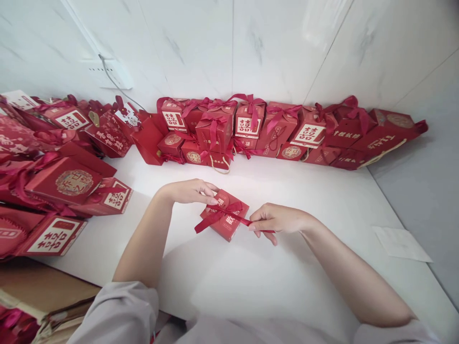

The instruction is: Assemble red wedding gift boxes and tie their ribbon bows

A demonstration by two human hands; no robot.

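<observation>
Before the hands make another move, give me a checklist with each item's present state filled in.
1. Left hand at the box, on its left side: ok.
2. Right hand gripping the right-hand tail of the ribbon: ok.
3. Ribbon lying across the top of the box: ok.
4. Ribbon knot tight: cannot tell.
5. Boxes along the wall apart from the box between the hands: ok.
6. White paper out of the hands' way: ok.

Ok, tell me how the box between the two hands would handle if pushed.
The box is probably stiff, given its straight edges and flat faces. Being angular, it would likely slide rather than roll. Its thin ribbon should flex easily.
</observation>
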